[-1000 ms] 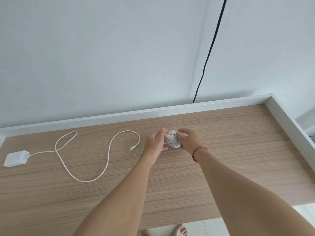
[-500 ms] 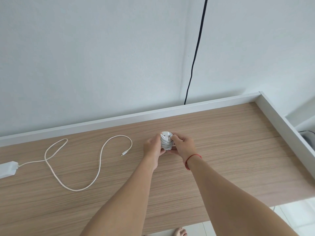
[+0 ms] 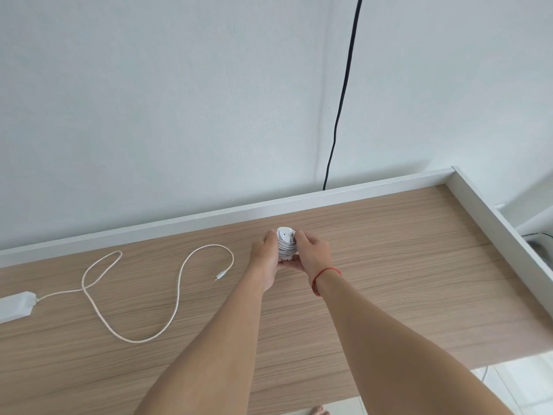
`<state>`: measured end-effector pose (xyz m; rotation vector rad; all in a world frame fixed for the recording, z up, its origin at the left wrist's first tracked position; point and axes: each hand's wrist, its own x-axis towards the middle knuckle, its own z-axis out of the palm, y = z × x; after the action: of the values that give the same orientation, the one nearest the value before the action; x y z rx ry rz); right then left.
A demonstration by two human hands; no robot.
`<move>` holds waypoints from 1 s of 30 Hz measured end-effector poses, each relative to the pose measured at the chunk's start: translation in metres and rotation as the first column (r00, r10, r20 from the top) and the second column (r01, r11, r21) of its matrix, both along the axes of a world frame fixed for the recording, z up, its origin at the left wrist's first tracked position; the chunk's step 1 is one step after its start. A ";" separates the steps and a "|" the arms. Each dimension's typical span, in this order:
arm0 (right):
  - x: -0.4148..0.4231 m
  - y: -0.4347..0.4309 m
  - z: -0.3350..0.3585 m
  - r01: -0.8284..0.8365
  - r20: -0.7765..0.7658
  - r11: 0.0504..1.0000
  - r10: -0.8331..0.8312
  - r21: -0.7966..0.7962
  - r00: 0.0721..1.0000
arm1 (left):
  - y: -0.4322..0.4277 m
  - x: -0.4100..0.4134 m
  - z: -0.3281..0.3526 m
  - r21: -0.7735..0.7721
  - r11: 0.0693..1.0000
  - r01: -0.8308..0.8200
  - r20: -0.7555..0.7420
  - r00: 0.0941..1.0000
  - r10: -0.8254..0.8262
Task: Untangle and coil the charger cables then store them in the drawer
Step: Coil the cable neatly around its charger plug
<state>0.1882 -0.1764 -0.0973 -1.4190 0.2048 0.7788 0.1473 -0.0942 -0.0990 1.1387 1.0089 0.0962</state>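
Gripping the wound charger [image 3: 286,244] from both sides, the left hand [image 3: 264,256] and right hand [image 3: 312,254] curl their fingers round it, mid-counter, near the rear rim [image 3: 209,218]. Bundle: white, rounded top, cable turns wrapped tight. Lower part hidden by fingers, so contact w/ the counter [image 3: 404,265] cannot be confirmed. Counter: pale wood-grain surface, white raised rim at rear and right. Red string [image 3: 322,275] circles the right wrist. Left of the hands, well apart: loose cable [image 3: 178,295], white, thin, lying in an S-curve w/ one crossed loop, plug [image 3: 220,276] free at its end. Its white block adapter [image 3: 15,305] is cut off at the frame edge. Black cord [image 3: 344,94] hangs down the wall behind the rim.
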 end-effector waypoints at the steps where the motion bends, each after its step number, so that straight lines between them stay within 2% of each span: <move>1: 0.000 -0.001 0.001 -0.006 0.001 1.000 0.006 -0.003 1.000 | 0.000 -0.001 0.000 -0.022 1.000 -0.002 0.007 1.000 0.002; 6: 0.003 -0.005 -0.001 -0.079 0.042 0.995 0.082 -0.060 0.996 | 0.000 -0.012 -0.001 -0.165 0.986 -0.011 0.045 0.999 0.019; 9: 0.004 -0.005 -0.005 -0.077 0.045 0.994 0.081 -0.077 0.996 | 0.001 -0.016 0.001 -0.198 0.980 -0.002 0.040 0.999 0.010; 18: 0.002 -0.003 -0.008 -0.104 0.066 0.988 0.111 -0.110 0.992 | 0.000 -0.023 -0.003 -0.201 0.978 -0.051 0.113 0.991 0.075; 22: 0.003 -0.003 -0.007 -0.100 0.036 0.991 0.104 -0.094 0.994 | -0.001 -0.027 0.000 -0.135 0.991 0.000 0.110 0.994 0.015; 25: 0.003 -0.005 -0.008 -0.083 0.041 0.992 0.088 -0.098 0.995 | -0.001 -0.029 0.005 -0.074 0.996 0.045 0.025 0.999 -0.043; 27: 0.000 -0.006 -0.012 -0.061 0.053 0.991 0.068 -0.123 0.996 | -0.002 -0.031 0.008 -0.079 0.995 0.067 -0.023 0.997 -0.069; 30: -0.006 -0.005 -0.016 -0.041 0.084 0.987 0.054 -0.153 0.995 | -0.003 -0.034 0.006 -0.107 0.991 0.085 0.013 0.996 -0.084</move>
<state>0.1825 -0.1814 -0.1135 -1.6036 0.1654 0.7510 0.1134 -0.0974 -0.0933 1.0800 0.9460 -0.0206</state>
